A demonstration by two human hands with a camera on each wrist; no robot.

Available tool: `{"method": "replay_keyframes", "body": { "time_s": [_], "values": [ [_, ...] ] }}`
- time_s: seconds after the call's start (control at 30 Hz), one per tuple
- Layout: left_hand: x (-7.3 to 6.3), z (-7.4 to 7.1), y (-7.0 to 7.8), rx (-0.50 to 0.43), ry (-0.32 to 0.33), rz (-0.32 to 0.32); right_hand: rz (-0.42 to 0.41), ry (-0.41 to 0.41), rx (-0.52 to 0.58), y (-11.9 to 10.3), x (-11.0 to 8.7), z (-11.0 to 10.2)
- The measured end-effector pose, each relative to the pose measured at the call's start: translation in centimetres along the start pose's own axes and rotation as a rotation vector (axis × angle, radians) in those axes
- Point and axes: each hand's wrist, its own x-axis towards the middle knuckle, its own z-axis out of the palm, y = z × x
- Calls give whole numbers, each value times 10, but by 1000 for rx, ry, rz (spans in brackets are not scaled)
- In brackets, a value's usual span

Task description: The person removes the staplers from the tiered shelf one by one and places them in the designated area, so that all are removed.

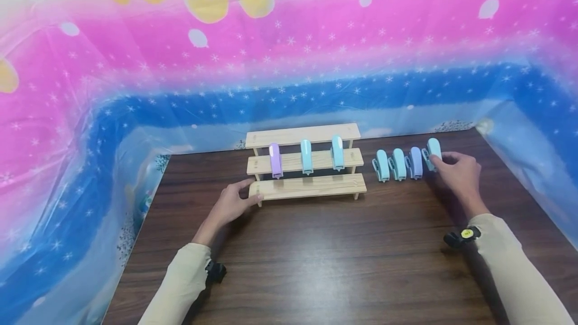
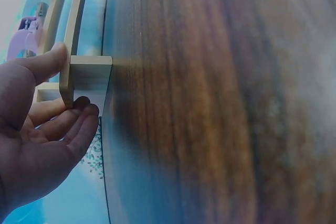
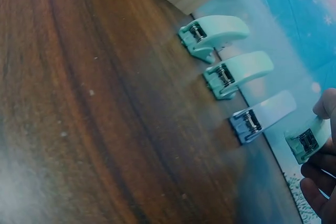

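My left hand (image 1: 232, 203) grips the left end of a three-tier wooden display rack (image 1: 311, 188). In the left wrist view the thumb lies over the lowest board and the fingers curl below it. My right hand (image 1: 459, 174) pinches a mint-green plastic clip (image 3: 307, 142) with a metal spring, its handle between thumb and fingers. Beside that hand stand a blue-violet clip (image 1: 415, 163) and two mint-green ones (image 1: 398, 164), (image 1: 381, 165) in a row. On the rack's middle board sit a purple clip (image 1: 275, 160) and two light-blue clips (image 1: 306, 156), (image 1: 337, 153).
A dark wood-grain table (image 1: 289, 265) carries the rack and the clips. Behind and at both sides hangs a pink and blue printed cloth (image 1: 316, 71), which meets the table's back edge near the rack. Black wrist cameras sit on both forearms.
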Motion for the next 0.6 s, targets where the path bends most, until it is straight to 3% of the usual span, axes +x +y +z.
{"method": "replay_keyframes", "body": {
  "time_s": [0.6],
  "values": [
    [-2, -1, 3, -2, -3, 0, 40, -53, -38, 19, 2, 12]
  ]
}}
